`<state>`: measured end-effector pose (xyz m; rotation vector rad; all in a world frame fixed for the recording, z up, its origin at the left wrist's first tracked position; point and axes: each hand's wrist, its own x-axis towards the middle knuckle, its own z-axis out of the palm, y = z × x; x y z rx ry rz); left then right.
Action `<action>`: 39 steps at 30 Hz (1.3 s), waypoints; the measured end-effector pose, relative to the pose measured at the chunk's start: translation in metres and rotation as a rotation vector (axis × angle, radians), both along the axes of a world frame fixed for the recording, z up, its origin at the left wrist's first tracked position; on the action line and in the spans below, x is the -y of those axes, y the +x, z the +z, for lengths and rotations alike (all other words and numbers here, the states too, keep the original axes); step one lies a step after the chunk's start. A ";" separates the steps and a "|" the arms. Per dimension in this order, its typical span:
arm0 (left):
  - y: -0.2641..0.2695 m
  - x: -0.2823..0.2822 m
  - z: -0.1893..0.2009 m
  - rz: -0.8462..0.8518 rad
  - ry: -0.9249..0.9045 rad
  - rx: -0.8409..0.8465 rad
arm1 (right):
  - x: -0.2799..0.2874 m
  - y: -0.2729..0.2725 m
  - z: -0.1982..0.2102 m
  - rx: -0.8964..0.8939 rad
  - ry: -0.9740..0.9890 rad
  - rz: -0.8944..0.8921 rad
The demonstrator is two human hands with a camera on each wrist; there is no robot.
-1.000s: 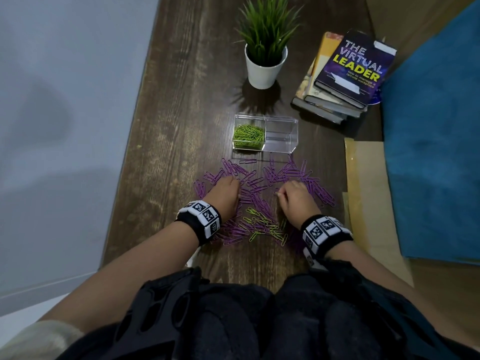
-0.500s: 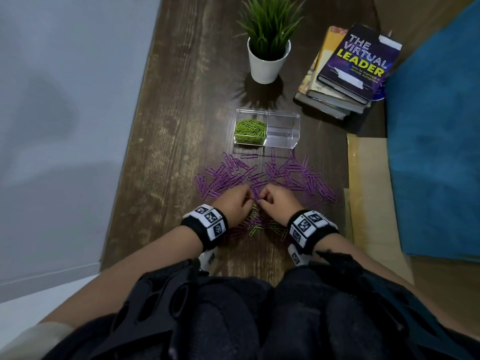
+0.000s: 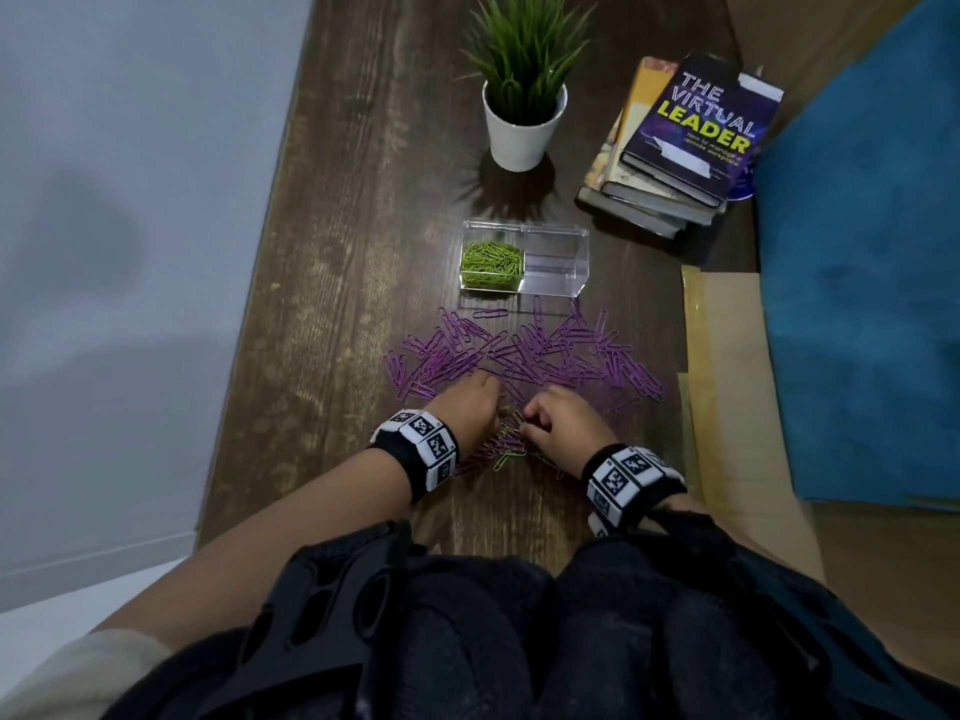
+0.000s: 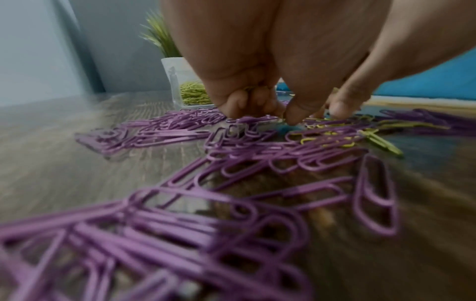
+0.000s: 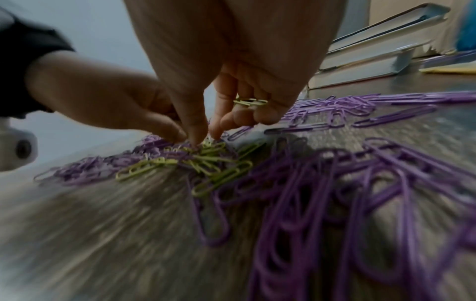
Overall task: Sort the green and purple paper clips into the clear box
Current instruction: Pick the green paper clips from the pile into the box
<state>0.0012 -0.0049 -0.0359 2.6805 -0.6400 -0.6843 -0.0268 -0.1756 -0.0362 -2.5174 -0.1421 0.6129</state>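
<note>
A clear two-part box (image 3: 558, 236) stands past the clips; its left part holds green clips (image 3: 491, 263) and its right part shows nothing inside. Purple clips (image 3: 524, 350) lie spread on the wooden table (image 3: 332, 283). A small heap of green clips (image 3: 511, 446) lies between my hands. My left hand (image 3: 493, 407) has its fingertips down at that heap and a bit of green clip (image 4: 251, 88) under its curled fingers. My right hand (image 5: 206, 140) pinches at the heap with thumb and forefinger and keeps green clips (image 5: 249, 101) tucked under its other fingers.
A potted plant (image 3: 522, 132) stands behind the box. A stack of books (image 3: 685, 148) lies at the back right. Brown paper (image 3: 727, 376) and a blue cushion (image 3: 862, 283) border the table's right edge. A wall runs along the left.
Both hands have drawn together from resting apart on the purple clips and now pick at the green clips in the middle.
</note>
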 end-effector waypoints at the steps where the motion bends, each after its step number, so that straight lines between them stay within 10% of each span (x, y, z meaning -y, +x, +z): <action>1: 0.000 -0.001 0.003 0.076 -0.049 -0.043 | -0.001 -0.002 -0.001 0.007 -0.005 -0.003; 17: -0.006 -0.023 0.026 1.003 -0.921 -0.761 | 0.012 0.007 0.015 -0.155 0.296 -0.449; 24: -0.015 -0.018 0.022 0.980 -0.882 -0.806 | 0.026 0.000 0.021 -0.366 0.913 -0.842; 28: -0.018 -0.013 0.021 0.766 -0.569 -0.529 | 0.022 -0.007 0.025 -0.518 1.023 -0.914; 32: -0.020 -0.012 0.009 0.400 -0.236 -0.139 | 0.011 -0.010 0.022 -0.502 0.789 -0.730; 39: -0.020 -0.013 0.004 0.052 -0.035 -0.009 | -0.007 -0.003 0.017 -0.111 0.134 -0.234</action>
